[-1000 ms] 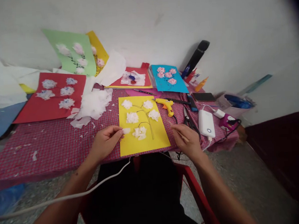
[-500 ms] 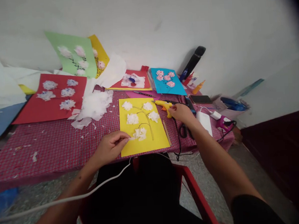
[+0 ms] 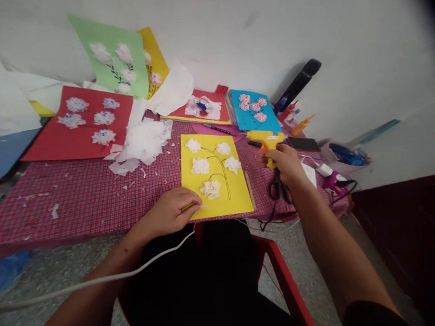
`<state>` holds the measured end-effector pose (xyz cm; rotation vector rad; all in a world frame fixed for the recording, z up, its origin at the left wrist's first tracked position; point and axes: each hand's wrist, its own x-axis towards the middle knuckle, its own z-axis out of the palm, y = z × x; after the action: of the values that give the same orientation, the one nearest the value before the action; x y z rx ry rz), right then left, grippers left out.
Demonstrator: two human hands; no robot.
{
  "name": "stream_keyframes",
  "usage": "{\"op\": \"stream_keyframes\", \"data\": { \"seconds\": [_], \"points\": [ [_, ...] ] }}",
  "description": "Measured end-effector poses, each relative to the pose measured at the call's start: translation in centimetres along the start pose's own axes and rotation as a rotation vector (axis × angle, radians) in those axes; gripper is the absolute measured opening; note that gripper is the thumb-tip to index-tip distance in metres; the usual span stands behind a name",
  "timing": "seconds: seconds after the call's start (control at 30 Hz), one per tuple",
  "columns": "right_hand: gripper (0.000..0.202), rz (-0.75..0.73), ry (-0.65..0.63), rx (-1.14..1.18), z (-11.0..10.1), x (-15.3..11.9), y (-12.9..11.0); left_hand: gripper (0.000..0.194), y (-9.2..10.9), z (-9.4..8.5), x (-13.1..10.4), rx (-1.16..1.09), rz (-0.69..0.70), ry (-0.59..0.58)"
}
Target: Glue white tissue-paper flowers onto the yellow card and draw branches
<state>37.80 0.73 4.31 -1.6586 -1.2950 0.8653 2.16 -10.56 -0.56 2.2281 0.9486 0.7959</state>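
Note:
My right hand (image 3: 286, 160) is closed around the handle of a yellow hot glue gun (image 3: 267, 138), lifted over the table with its nozzle pointing left. My left hand (image 3: 179, 208) pinches a small piece of white tissue paper (image 3: 204, 206) above the lower left part of a yellow sheet (image 3: 241, 200). Drawn on that sheet is a dark stem with branches, and several crumpled white paper flowers (image 3: 210, 188) sit around it. The lowest flower lies just above my left fingertips.
A heap of white tissue pieces (image 3: 147, 140) lies left of the yellow sheet. Red (image 3: 56, 142), green (image 3: 97, 33) and blue (image 3: 242, 122) flower cards stand or lie behind. Scissors (image 3: 274, 186) are below the glue gun; a phone (image 3: 304, 144) and purple plug adapter (image 3: 334, 182) lie rightward.
My right hand has raised the glue gun off the table beside the sheet. My left hand has shifted slightly down along the sheet, still pinching the tissue piece. The view has moved a little.

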Motion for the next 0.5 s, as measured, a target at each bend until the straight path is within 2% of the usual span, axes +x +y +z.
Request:
{"op": "stream_keyframes", "data": {
  "seconds": [0.1,0.17,0.3,0.5],
  "points": [
    [0.022,-0.046,-0.026,0.228,-1.3,-3.2,-1.0,0.02,0.1,0.1,0.1,0.006,-0.001,-0.009],
    [0.026,-0.045,-0.133,0.238,-1.9,-5.2,-1.7,0.019,0.1,0.0,0.0,-0.004,0.005,-0.003],
    [0.028,-0.05,-0.349,0.083,-1.8,-8.2,-2.8,0.019,0.2,-0.6,0.0,-0.009,0.035,0.007],
    [0.019,-0.19,-0.508,-0.158,-0.1,-9.7,-3.4,0.017,0.5,-2.7,1.8,0.158,0.136,-0.197]
  ]
}}
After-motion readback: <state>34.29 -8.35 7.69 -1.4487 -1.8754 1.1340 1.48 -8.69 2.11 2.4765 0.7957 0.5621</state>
